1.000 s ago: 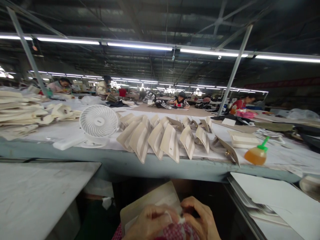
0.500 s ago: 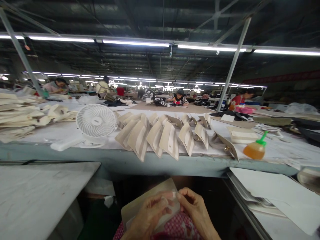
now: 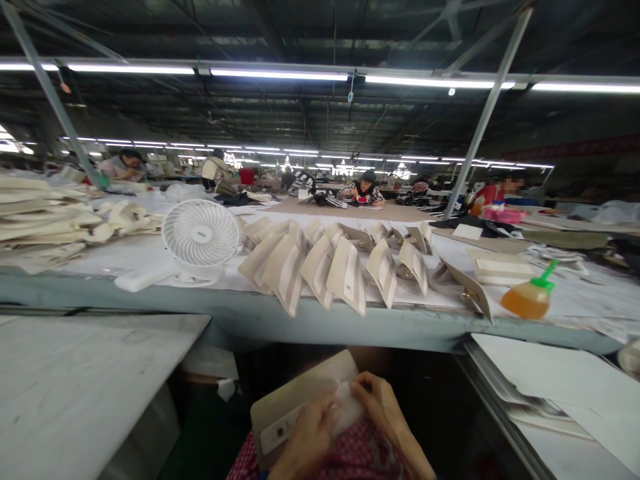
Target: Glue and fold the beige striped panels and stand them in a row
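Note:
A beige panel [image 3: 305, 383] with rounded corners, like a bag flap, lies tilted over my lap. It carries a paler strip [image 3: 280, 432] with a small dark round spot near its left end. My left hand [image 3: 311, 430] lies across the panel with its fingers bent and closed on it. At the panel's right end, my right hand [image 3: 377, 403] pinches the edge, thumb against bent fingers. A whitish piece [image 3: 344, 395] shows between the two hands, too blurred to name. Beneath the panel is red checked cloth [image 3: 345, 453].
Ahead, a long table [image 3: 320, 323] bears folded beige pieces [image 3: 347, 273] in rows, a white fan [image 3: 201, 233] and a green-tipped bottle of amber liquid [image 3: 527, 300]. Grey board [image 3: 100, 380] lies left; white sheets [image 3: 560, 373] are stacked right. Several people work farther back.
My left hand has slid down along the panel, uncovering the strip's dark spot. My right hand keeps its pinch at the right end. The whole view has shifted slightly.

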`<action>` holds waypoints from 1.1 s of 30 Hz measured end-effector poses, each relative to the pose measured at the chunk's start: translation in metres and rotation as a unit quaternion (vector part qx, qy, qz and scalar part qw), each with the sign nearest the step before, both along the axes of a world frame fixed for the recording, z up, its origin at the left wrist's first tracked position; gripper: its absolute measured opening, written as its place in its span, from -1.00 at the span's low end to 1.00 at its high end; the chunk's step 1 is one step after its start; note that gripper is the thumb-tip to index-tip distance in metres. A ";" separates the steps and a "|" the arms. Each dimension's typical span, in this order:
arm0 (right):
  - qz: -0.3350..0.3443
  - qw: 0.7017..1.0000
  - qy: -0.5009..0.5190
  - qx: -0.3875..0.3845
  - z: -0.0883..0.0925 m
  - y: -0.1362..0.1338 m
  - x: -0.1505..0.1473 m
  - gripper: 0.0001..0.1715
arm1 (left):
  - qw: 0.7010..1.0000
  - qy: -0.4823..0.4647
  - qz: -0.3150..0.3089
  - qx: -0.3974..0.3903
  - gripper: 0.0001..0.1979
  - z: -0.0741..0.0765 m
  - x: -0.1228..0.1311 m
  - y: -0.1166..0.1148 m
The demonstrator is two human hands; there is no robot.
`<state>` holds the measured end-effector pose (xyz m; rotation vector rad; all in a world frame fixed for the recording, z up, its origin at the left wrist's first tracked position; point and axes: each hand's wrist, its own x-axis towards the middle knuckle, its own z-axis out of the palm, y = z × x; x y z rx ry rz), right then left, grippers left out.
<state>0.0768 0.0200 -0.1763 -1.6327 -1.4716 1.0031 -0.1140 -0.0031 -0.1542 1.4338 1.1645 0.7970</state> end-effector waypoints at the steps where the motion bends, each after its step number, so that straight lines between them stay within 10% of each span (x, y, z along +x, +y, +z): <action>1: 0.000 1.000 -0.008 -0.002 -0.001 0.001 0.000 -0.69 | 1.000 0.020 -0.008 0.018 -0.72 0.000 0.000 -0.001; 21: 0.014 0.977 -0.215 0.000 0.015 0.006 -0.011 -0.74 | 0.934 0.281 -0.143 0.168 -0.58 0.009 0.018 -0.006; 33: -0.036 0.970 -0.230 -0.068 0.010 0.013 -0.017 -0.74 | 0.938 0.282 -0.137 0.146 -0.51 -0.017 0.024 0.000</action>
